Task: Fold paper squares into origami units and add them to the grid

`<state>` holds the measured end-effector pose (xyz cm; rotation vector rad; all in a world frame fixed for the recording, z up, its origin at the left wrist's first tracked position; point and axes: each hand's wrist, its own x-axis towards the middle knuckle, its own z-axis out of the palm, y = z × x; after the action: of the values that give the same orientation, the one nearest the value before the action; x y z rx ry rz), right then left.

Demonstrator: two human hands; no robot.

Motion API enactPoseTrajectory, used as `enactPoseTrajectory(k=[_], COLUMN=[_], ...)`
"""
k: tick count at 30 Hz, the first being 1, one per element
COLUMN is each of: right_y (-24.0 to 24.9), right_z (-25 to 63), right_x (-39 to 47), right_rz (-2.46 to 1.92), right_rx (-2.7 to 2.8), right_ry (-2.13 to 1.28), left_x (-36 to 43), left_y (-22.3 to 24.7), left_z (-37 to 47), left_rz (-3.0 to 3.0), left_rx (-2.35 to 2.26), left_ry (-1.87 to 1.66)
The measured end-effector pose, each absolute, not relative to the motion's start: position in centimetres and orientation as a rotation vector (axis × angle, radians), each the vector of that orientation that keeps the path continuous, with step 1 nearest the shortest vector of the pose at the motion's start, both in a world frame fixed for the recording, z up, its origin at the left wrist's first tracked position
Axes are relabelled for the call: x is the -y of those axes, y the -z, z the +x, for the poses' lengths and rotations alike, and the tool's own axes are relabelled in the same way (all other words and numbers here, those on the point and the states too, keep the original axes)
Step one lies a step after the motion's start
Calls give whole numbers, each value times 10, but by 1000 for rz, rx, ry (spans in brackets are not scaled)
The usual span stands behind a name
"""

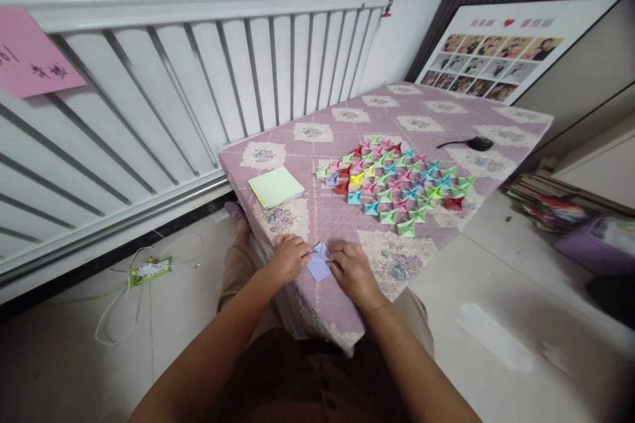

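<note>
Left hand and right hand each pinch a side of the purple paper, looks light, probably creases easily, so edge grips suit; fingertip detail's kinda blurry tho

1. The left hand is palm down, its fingers bent and pointing inward.
2. The right hand faces it, also palm down, with curled fingers.
3. The hands are close together but apart.
4. Both bare forearms, left and right, reach forward, slanting toward each other.
</note>
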<state>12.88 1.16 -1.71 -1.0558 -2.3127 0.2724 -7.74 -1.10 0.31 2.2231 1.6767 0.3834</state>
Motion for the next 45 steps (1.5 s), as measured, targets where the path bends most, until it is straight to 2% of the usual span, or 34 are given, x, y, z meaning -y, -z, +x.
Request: enactPoseTrajectory(k=[7, 24, 30, 35, 45], right_y=[15, 15, 15, 10, 17], right_z=[128, 137, 142, 126, 127], right_x=[-7, 0, 12, 31, 37], right_rz=[-1117, -957, -1064, -1114, -1127], right_rx=[2428, 2474, 2459, 2370, 2349], right_ry=[-178, -277, -180, -69, -142], left_x=[14, 32, 44, 52, 79], left_y=[-5, -4, -12, -8, 13], left_z=[-80, -86, -83, -80, -77], left_rz=[2377, 2591, 2641, 2717, 2757], left_rx=[-1631, -1573, -1539, -1584, -1704], left_ry=[-268, -165, -122, -120, -235])
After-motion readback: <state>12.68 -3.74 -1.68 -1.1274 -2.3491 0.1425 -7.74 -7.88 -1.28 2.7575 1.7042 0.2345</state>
